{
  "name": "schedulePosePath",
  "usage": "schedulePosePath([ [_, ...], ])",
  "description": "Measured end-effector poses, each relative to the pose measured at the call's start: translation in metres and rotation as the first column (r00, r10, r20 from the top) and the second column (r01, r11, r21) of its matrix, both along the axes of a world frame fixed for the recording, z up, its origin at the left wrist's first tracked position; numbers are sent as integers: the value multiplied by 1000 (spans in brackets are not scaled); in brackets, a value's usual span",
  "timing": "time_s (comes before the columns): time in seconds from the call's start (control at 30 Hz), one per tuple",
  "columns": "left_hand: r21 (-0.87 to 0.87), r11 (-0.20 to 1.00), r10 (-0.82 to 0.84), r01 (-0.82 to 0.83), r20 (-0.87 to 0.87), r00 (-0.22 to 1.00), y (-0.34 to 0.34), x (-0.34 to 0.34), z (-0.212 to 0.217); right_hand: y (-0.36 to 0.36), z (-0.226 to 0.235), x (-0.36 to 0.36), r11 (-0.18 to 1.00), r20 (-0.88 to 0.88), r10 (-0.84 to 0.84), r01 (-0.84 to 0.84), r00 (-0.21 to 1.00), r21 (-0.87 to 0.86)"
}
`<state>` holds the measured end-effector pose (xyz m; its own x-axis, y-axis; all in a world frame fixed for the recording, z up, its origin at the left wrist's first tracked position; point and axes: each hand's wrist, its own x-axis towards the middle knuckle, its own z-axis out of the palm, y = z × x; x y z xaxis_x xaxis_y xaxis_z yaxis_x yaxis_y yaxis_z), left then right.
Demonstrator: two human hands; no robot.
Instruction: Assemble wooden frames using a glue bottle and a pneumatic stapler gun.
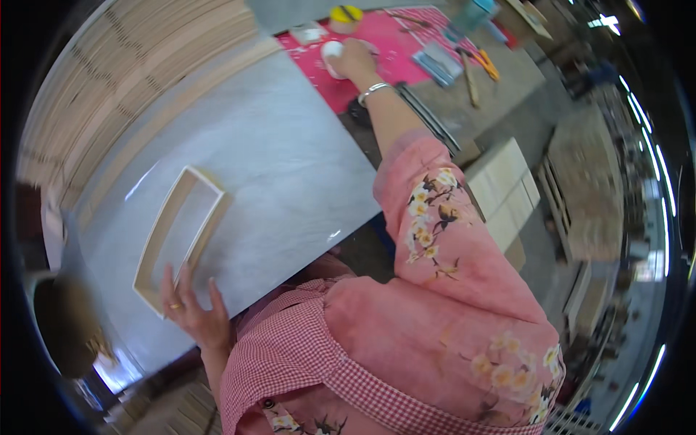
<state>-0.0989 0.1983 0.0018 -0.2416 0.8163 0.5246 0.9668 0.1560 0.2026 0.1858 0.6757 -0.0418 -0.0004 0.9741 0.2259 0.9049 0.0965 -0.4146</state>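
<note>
A shallow, open wooden frame with a narrow, tapered outline rests on the grey-white tabletop. My left hand lies at its near end, fingers spread, with the fingertips at or just over the frame's edge; whether they press on it I cannot tell. At the far right my right arm reaches out over a pink mat. There my right hand is closed around a white, rounded object, partly hidden by the fingers and slightly blurred, so its kind is unclear.
Long stacks of thin wooden strips line the far left. Around the mat are a yellow-topped tub, a hammer, orange-handled scissors and a clear packet. Pale boards stand beyond my right arm.
</note>
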Motion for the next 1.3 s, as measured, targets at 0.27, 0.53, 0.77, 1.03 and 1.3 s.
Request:
schedulePosePath([
  [0.27,-373,926,71,-67,-3,997,28,-40,11,-155,59,180,873,92,-399,347,912,343],
  [0.53,-478,879,67,2,127,990,0,-69,5,-326,50,355,362,278,-903,928,327,85],
  [0.77,-414,910,66,19,190,980,-10,-69,1,-343,44,354,358,140,-907,902,398,-242],
  [1.03,-389,921,76,14,216,973,-19,-72,-5,-321,58,358,339,168,-916,927,364,-162],
  [1.3,-421,907,126,-34,192,973,-18,-66,-2,-305,34,431,423,190,-843,839,503,-343],
])
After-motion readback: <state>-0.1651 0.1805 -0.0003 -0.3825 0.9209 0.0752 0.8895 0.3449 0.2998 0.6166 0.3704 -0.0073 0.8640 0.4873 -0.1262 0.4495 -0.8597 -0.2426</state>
